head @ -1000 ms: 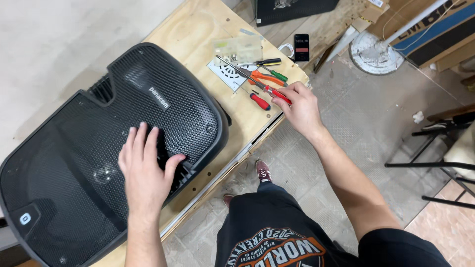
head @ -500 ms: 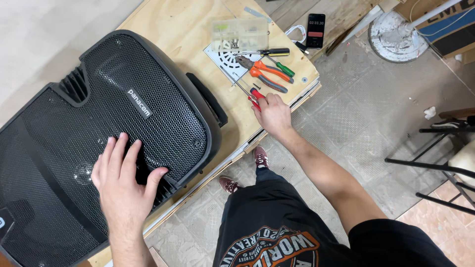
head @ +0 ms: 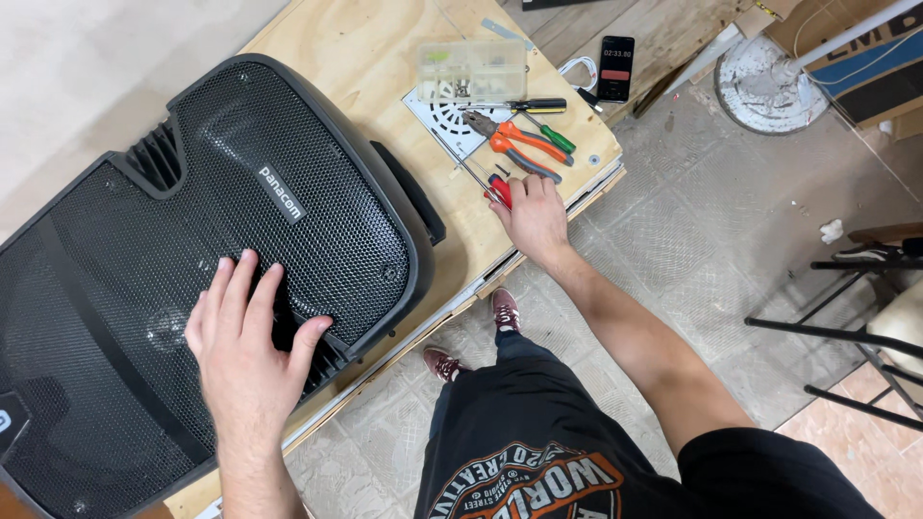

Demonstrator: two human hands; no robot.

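A large black speaker [head: 192,240] with a mesh grille lies face up on a plywood bench [head: 356,48]. My left hand [head: 250,346] rests flat on the grille, fingers spread. Near the bench's right edge my right hand [head: 532,213] closes its fingers on a red-handled screwdriver [head: 492,187]. Just beyond it lie orange-handled pliers [head: 514,144], a green-handled screwdriver [head: 556,136] and a black-and-yellow screwdriver [head: 529,105], on a white vented plate [head: 440,111].
A clear compartment box [head: 471,69] of small parts sits behind the tools. A phone [head: 615,67] lies on the wooden boards at the back. A white round base [head: 760,82] stands on the tiled floor, and black metal stand legs [head: 846,332] at right.
The view shifted, so the bench sits more to the right. My right hand drew back from the pliers and closed on the red-handled screwdriver. My left hand stays on the grille.
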